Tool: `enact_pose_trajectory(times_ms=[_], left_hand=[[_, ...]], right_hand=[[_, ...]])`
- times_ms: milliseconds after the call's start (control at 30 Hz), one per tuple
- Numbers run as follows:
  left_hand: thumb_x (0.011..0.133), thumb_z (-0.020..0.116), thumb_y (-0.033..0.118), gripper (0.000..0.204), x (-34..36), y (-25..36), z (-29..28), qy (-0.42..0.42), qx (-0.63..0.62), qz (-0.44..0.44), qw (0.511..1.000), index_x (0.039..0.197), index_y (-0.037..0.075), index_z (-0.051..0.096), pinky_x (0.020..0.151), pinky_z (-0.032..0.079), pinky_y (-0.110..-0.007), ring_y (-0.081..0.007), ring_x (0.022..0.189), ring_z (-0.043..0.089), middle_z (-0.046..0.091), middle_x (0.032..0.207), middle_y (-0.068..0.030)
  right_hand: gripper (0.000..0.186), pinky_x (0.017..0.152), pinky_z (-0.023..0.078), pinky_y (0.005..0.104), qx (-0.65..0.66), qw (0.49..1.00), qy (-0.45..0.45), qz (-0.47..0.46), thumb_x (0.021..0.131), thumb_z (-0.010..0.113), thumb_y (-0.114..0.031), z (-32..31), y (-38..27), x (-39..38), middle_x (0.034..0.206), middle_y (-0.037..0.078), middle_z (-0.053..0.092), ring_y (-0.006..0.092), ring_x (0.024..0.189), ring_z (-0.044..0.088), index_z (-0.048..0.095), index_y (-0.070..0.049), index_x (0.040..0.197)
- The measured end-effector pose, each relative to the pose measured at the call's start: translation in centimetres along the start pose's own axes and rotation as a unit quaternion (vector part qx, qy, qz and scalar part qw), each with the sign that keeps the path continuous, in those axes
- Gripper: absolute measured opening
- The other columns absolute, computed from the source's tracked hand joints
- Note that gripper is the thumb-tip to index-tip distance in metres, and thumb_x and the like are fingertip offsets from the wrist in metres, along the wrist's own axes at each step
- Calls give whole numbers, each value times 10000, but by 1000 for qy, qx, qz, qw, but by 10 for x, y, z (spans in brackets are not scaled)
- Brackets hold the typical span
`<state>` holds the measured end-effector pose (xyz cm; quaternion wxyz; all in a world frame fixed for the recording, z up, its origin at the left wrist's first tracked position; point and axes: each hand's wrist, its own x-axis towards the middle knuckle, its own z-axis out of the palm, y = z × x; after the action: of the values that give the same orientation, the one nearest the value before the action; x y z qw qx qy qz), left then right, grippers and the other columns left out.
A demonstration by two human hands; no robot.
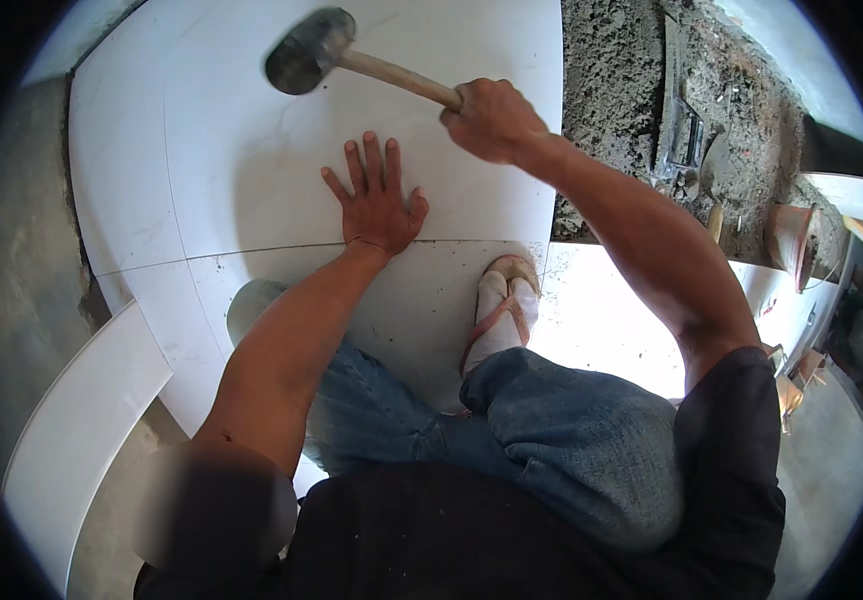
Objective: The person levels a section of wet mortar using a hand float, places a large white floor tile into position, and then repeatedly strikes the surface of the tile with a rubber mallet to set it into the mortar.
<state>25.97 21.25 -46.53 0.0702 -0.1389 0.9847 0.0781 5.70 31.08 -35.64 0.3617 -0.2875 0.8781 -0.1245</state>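
Observation:
Wrapped round the wooden handle of a rubber mallet (310, 50), my right hand (497, 120) is closed. The mallet's dark head is slightly blurred and appears held above a large white floor tile (222, 130), to the far left of the hand. On that tile my left hand (380, 205) lies flat with fingers spread, just beyond the joint line with the nearer tile. Nothing is in the left hand. Whether the mallet head touches the tile cannot be told for certain.
Rough grey mortar (612, 90) borders the tile on the right, with a trowel-like metal tool (690, 140) on it. A bucket-like container (792, 240) stands farther right. A loose white tile (82, 410) leans at the left. My sandalled foot (504, 310) rests on the nearer tile.

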Motion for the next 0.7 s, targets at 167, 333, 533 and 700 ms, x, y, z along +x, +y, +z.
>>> enact_pose_trajectory(times_ms=[167, 333, 533, 700], left_hand=[[900, 413, 508, 813, 4, 4, -5, -12, 0, 64, 998, 1525, 72, 132, 1056, -1, -733, -445, 1449, 19, 25, 1588, -203], [889, 428, 515, 825, 3, 6, -5, 1, -2, 63, 998, 1524, 73, 143, 1058, 9, -735, -441, 1451, 17, 34, 1589, -196], [846, 497, 512, 831, 2, 4, -11, -15, -67, 34, 997, 1517, 105, 223, 1067, -1, -739, -414, 1464, 14, 90, 1596, -168], [865, 455, 533, 801, 7, 2, -14, -33, -76, 28, 996, 1520, 130, 231, 1088, 10, -716, -386, 1470, 14, 79, 1604, -144]], right_hand=[[353, 841, 520, 475, -21, 998, -46, 37, 867, 529, -299, 0, 18, 9, 911, 241, 681, 386, 876, 666, 685, -2, 978], [357, 815, 532, 456, -9, 999, 36, -11, 864, 523, -286, -2, 27, 21, 897, 243, 684, 385, 861, 671, 687, 15, 966], [298, 735, 504, 505, 75, 993, 87, -34, 835, 557, -224, 20, 32, 22, 775, 293, 632, 442, 757, 636, 667, 51, 803], [297, 662, 462, 487, 96, 989, 112, -29, 872, 543, -210, 12, 16, 0, 709, 282, 594, 427, 715, 621, 592, 72, 792]])
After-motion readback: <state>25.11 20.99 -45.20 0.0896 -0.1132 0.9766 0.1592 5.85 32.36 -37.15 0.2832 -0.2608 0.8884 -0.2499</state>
